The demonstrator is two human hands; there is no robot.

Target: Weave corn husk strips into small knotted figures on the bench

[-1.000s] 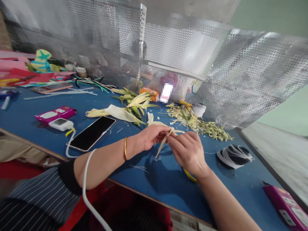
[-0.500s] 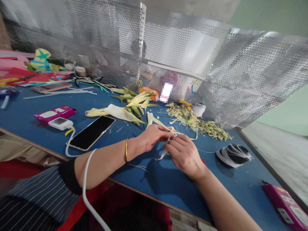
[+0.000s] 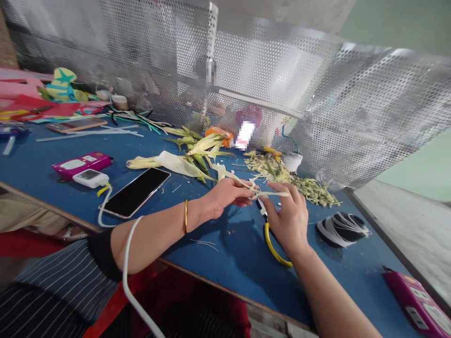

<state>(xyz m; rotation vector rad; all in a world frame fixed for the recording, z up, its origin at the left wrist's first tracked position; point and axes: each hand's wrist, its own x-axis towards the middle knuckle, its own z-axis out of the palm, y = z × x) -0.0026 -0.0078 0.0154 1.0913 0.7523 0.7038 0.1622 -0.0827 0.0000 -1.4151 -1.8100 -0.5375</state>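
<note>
My left hand (image 3: 229, 195) is closed, pinching a pale corn husk strip (image 3: 269, 193) between thumb and fingers just above the blue table. A gold bangle is on that wrist. From the pinch the strip runs right, its free end crossing in front of my right fingers. My right hand (image 3: 291, 213) has its thumb and fingers apart, close around the strip's end without a visible grip. Under my right palm lies a yellow-handled cutting tool (image 3: 273, 246), partly hidden, so its kind is unclear. A wider corn husk (image 3: 221, 171) piece extends behind my left hand.
Corn husks (image 3: 183, 164) and a pile of husk scraps (image 3: 299, 183) lie behind my hands. A black phone (image 3: 137, 192) and a purple power strip (image 3: 82, 164) are left; a thread spool (image 3: 341, 229) and another purple power strip (image 3: 412, 300) are right. Perforated panels (image 3: 260, 65) border the back.
My right hand has moved away from my left and its fingers have spread, baring the husk strip's end and the yellow-handled tool. My left hand stays nearly in place.
</note>
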